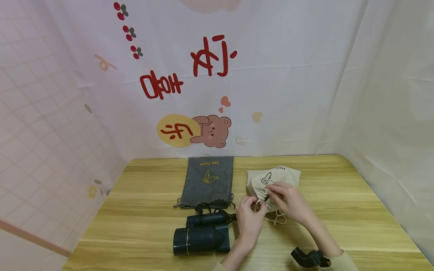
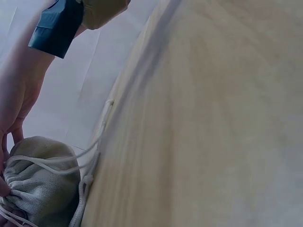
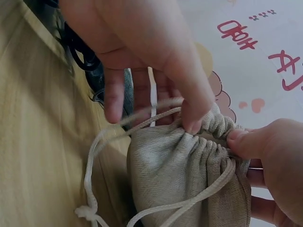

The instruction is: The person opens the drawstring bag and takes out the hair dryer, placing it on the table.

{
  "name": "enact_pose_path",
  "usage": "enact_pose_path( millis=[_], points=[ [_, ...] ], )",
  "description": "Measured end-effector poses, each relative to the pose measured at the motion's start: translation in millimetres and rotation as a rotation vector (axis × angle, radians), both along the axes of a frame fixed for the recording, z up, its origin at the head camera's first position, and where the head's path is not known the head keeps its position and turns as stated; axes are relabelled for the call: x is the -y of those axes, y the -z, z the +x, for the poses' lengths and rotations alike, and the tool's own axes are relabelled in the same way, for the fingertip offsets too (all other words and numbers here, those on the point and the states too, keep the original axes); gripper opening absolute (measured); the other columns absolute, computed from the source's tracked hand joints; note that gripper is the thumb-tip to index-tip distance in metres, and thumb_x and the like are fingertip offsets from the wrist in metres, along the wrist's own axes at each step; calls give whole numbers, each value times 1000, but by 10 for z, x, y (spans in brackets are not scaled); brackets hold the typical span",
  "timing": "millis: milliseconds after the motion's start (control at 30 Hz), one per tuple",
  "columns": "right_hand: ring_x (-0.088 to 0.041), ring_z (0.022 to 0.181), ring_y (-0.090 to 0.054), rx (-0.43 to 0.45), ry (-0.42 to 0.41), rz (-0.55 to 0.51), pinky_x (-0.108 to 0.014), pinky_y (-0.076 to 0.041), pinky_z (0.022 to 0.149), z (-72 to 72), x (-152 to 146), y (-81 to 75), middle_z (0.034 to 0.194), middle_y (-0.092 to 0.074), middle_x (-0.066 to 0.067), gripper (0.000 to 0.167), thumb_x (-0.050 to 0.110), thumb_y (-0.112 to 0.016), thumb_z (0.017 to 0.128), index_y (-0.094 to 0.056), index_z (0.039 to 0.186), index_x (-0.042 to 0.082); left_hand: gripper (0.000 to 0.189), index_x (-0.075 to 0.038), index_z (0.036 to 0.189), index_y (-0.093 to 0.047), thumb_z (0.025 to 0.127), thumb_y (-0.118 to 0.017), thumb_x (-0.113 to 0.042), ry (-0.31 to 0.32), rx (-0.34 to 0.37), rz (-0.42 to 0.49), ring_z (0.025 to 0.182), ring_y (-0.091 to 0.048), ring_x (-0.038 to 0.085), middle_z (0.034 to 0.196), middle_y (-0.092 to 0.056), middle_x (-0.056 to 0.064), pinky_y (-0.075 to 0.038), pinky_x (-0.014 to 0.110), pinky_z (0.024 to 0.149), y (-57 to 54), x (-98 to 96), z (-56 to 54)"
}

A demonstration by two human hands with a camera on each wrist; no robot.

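Grip of left hand and right hand pinching beige pouch, dark dryer leftward, table edge well rightward

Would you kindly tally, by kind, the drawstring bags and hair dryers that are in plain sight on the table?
Drawstring bags: 2 (grey bag, beige bag)
Hair dryers: 1 (dark blue hair dryer)
Total: 3
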State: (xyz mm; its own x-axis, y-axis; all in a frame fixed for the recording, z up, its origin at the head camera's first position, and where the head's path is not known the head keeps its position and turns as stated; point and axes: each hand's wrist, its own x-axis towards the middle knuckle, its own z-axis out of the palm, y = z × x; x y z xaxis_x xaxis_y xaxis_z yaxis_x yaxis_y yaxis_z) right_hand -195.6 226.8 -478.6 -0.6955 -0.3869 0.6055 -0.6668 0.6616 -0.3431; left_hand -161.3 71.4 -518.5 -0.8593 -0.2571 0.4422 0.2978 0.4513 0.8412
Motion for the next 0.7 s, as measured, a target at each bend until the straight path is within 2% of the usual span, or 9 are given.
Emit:
enact_pose_path(
  millis=[200,500,700],
  points=[
    [-20,88,-75,25,10,6,-31,-61,72,-1,-13,-24,102,-81,-7,22,-2,-78,89,-80,111,2,8,-11,78,-75,81,-83,-10,-15,-32,-31,66,-57,4,73,-67,-2,-41,14,63,21,-13,-1],
    [-20,91,-77,89,-37,24,-29,-62,74,27,-19,-57,109,-81,-9,27,1,-79,89,-80,116,5,16,-14,79,-76,85,-88,-22,-3,34,-20,66,-57,10,74,-66,-2,-39,15,63,25,-20,-12],
    [-31,102,-78,104,-47,47,-46,-64,86,25,-42,-54,115,-81,-12,31,4,-80,88,-80,118,7,14,-16,78,-77,86,-87,-23,19,45,-15,67,-59,10,75,-70,0,-40,14,64,20,-21,-20]
  ],
)
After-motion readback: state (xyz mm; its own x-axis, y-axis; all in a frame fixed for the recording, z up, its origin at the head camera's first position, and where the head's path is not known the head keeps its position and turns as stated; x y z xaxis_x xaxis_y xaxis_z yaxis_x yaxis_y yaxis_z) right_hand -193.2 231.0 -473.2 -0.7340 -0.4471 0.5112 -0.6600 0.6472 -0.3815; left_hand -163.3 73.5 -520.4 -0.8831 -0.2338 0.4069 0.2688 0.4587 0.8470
